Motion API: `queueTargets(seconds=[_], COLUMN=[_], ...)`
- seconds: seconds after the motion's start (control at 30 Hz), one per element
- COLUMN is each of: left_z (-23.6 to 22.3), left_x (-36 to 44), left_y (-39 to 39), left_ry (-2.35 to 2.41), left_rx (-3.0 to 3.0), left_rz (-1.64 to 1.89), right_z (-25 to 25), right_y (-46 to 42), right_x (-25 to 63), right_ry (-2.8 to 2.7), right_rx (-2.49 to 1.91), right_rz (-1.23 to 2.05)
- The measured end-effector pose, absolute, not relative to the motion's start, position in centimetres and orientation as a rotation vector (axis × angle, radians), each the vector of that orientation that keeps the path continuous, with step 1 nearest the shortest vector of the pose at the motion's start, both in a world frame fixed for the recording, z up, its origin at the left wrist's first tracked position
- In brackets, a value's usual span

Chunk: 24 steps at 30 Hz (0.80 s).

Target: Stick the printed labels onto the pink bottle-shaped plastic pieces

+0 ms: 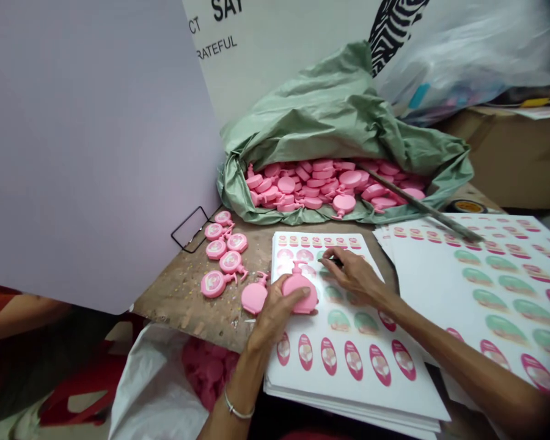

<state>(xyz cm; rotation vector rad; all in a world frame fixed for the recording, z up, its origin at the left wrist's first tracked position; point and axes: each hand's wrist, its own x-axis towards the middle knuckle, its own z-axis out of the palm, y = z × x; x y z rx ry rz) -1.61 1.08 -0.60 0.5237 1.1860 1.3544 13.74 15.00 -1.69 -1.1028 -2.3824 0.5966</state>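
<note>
Round pink plastic pump-bottle piece (299, 282) sits in the left hand (271, 310), thumb pressed across its face, fingers curled close behind. Likely light, stiff, slightly slick; best taken by the round body's rim, sparing the thin spout, which could snap. Right of those fingers, the right hand (355, 274) pinches a small dark item (337, 261), unclear what, over a white paper sticker sheet (421, 394). Left of them: a second plain pink bottle (253, 298).

I'd call this a small packing workshop: bulging green sack (311, 116) of pink pump bottles (316, 183), stacked sticker sheets (362, 394), scuffed tabletop (183, 296).
</note>
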Motion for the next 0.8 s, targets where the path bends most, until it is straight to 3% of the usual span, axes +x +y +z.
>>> queueTargets(seconds=[0.27,0.8], left_z=[-2.1,-1.8], left_x=[-2.4,-2.3], left_y=[3.7,3.3], left_ry=[1.274,1.292], left_rx=[0.557,0.595], left_rz=[1.432,1.431], right_z=[-3.8,-3.6], right_y=[13.5,13.6], right_x=[12.8,12.0], right_ry=[-2.411,-2.321], right_rx=[-1.068,-1.066], right_rz=[0.313,0.344])
